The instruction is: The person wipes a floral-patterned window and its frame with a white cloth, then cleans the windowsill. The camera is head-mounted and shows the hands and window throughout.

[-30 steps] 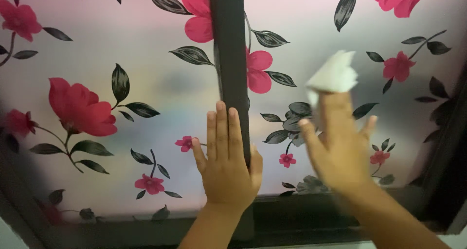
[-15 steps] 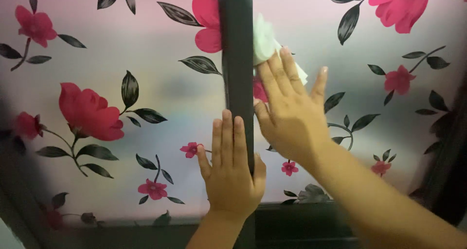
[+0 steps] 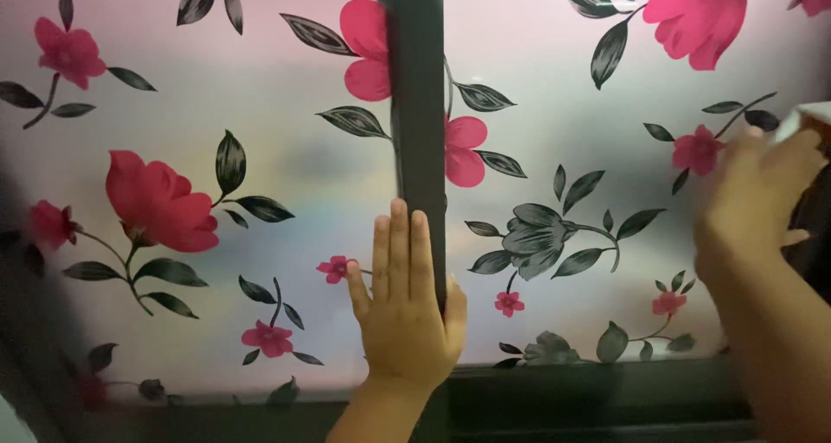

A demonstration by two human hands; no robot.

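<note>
left hand point(image 3: 405, 309) lies flat and open, fingers together, against the dark bar point(image 3: 416, 122) that splits the flowered pane point(image 3: 216, 192), thumb just right of the bar. right hand point(image 3: 755, 205), blurred, presses a white cloth point(image 3: 809, 114) on the pane well right of the bar, near the dark side frame point(image 3: 814, 235); its grip cannot be told. a dark sill point(image 3: 563, 400) runs below the bar.

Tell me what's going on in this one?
A person is wiping a flower-patterned frosted window. The left hand lies flat, fingers up, against the dark centre bar. The right hand, blurred, presses a white cloth against the right pane near the dark side frame.
</note>
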